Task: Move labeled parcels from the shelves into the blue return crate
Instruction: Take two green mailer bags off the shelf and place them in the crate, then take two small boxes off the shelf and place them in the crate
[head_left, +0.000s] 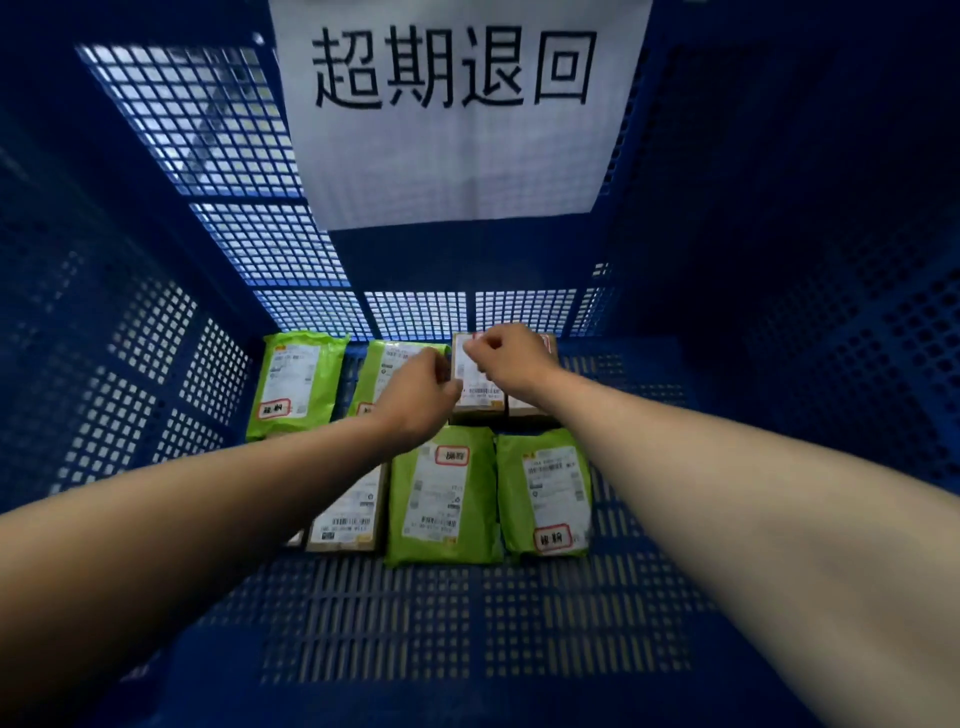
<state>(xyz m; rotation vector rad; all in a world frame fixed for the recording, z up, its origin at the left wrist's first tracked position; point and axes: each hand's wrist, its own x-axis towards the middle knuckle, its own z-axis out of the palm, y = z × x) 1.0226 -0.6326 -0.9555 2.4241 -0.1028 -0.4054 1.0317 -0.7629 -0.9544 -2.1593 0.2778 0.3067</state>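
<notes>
I look down into the blue return crate (779, 364). Several labeled parcels lie flat on its floor: green mailer bags at the far left (293, 384), behind my left hand (387, 364), and two in the near row (444, 499) (548, 493), plus a brown box (348, 519) under my left forearm. A small brown cardboard box (475, 395) with a white label sits in the far row. My left hand (421, 395) grips its left edge and my right hand (511, 356) pinches its top, both touching it.
A white paper sign (457, 114) with large black characters hangs on the crate's far wall. Perforated blue walls rise on all sides. The near floor of the crate (467, 623) is bare grid.
</notes>
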